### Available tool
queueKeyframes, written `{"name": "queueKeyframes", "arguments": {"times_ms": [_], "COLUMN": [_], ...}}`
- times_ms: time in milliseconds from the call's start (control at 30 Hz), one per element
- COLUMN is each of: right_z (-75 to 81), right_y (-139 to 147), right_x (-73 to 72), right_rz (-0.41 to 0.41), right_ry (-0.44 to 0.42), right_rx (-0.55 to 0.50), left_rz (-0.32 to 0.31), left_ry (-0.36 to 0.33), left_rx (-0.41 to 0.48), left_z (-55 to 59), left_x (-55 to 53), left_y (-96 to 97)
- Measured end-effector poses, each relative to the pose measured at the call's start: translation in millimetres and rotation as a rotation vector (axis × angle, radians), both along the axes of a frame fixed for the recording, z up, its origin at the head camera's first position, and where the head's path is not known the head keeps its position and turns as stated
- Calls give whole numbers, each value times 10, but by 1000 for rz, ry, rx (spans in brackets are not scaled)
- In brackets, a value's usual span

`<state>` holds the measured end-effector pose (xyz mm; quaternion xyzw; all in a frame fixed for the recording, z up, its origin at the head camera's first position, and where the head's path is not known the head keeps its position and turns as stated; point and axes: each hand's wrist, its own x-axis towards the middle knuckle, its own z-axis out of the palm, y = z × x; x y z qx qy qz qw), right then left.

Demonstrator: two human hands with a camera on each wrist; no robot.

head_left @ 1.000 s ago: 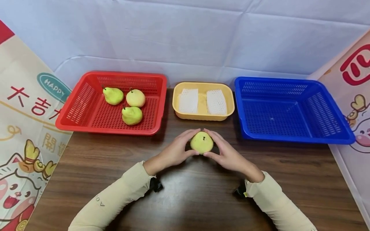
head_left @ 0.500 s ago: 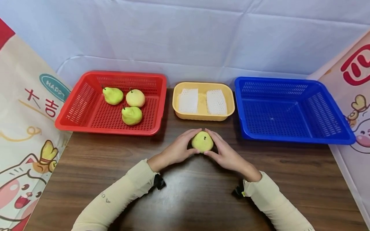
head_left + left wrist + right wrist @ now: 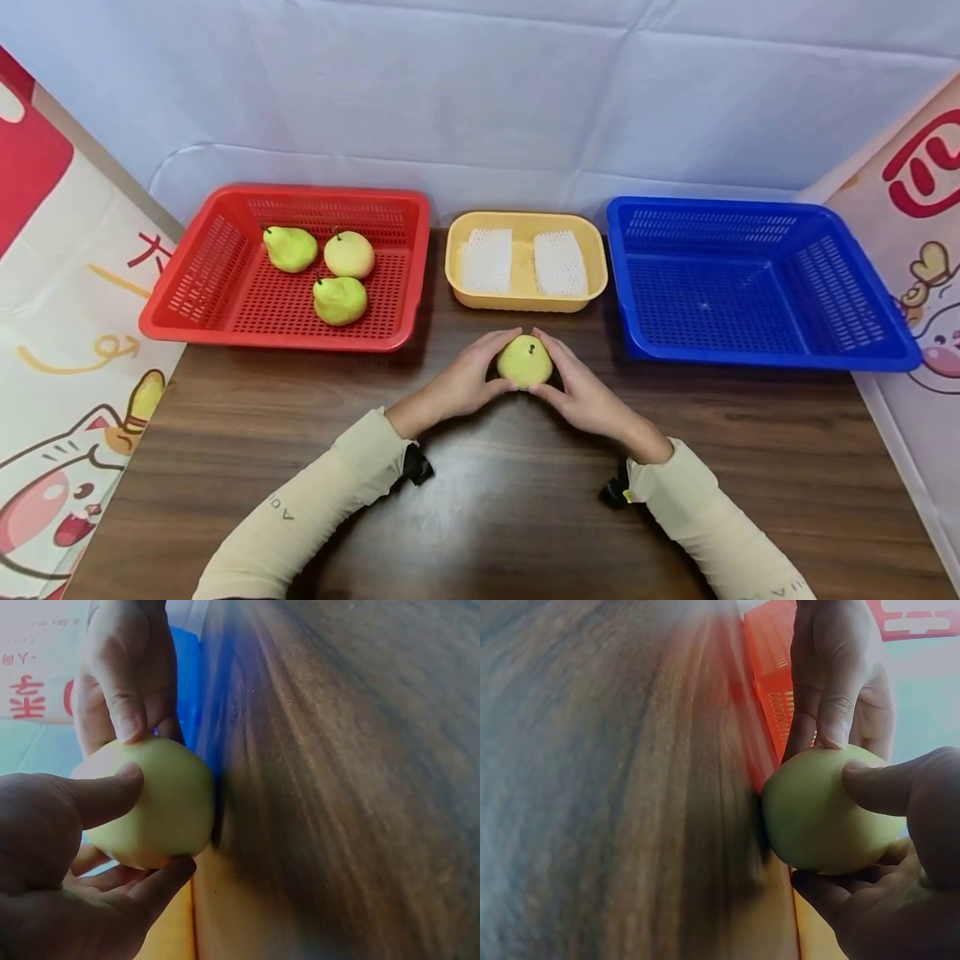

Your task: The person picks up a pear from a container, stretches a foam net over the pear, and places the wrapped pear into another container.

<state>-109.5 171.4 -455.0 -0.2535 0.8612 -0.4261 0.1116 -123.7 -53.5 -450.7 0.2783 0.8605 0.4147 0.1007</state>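
Note:
A yellow-green pear [image 3: 524, 363] with a short dark stem is between both hands at the middle of the table, in front of the yellow tray. My left hand [image 3: 467, 380] curls round its left side, thumb at the front and fingers behind. From the right, my right hand [image 3: 583, 392] grips it the same way. Both wrist views show the thumbs on the near face of the pear [image 3: 169, 802] and fingers on its far side. Its lower side sits at or very close to the wooden surface [image 3: 667, 825]; I cannot tell whether it touches.
At the back left, a red basket [image 3: 277, 335] holds three pears [image 3: 340, 301]. The yellow tray [image 3: 525, 302] contains two white foam net sleeves [image 3: 561, 263]. A blue basket [image 3: 765, 360] stands at the back right. A pale cloth hangs behind, with printed panels at both sides.
Both hands and the pear have shifted very slightly away from the body, toward the yellow tray. The grip looks the same. The printed panel at the left has shifted.

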Motion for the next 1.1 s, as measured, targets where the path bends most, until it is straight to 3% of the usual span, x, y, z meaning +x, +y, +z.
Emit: {"name": "queueKeyframes", "arguments": {"times_ms": [300,733,1100], "right_z": [-21,-33,-20], "right_y": [9,0,5], "right_x": [-22,-89,-104], "right_rz": [-16,-32,-41], "right_ry": [-9,19,-15], "right_rx": [3,-3,9], "left_rz": [-10,-19,-19], "left_ry": [-13,-27,-32], "left_rx": [-13,-53,-47], "left_z": [14,48,37], "left_x": [-26,-143,-157], "left_y": [25,44,37]}}
